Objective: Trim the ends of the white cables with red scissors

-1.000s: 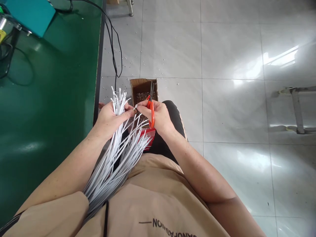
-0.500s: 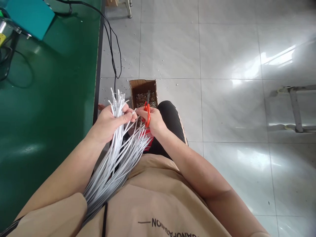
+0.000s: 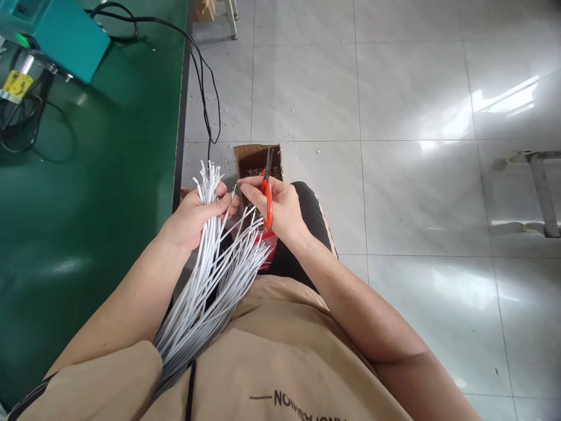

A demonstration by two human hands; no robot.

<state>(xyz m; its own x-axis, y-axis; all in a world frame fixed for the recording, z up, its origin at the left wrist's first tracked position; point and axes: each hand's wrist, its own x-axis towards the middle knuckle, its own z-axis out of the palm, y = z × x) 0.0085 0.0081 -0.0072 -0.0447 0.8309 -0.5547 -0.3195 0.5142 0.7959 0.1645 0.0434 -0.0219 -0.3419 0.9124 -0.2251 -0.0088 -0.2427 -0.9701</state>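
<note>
While your tan shirt fills the bottom of the frame, its lettering cut off by the lower edge, the bundle of white wires slants up from lower left to your left hand. That hand is closed round the bundle, ends poking out above it, and one wire with a green tip stands from its fingers left of centre. Half a second ago that end looked white, with your right hand against it.

Now your right thumb and forefinger are nearly together just right of the green tip; you can't tell whether they touch it. The same hand holds the red-handled scissors, blades toward the top, though its grip on them is partly hidden. Something red below is mostly covered.

Beyond, your right hand and the scissors hide part of the cardboard box. At left lies the green bench; the teal machine, upper left, is cut off but shows more than before.
</note>
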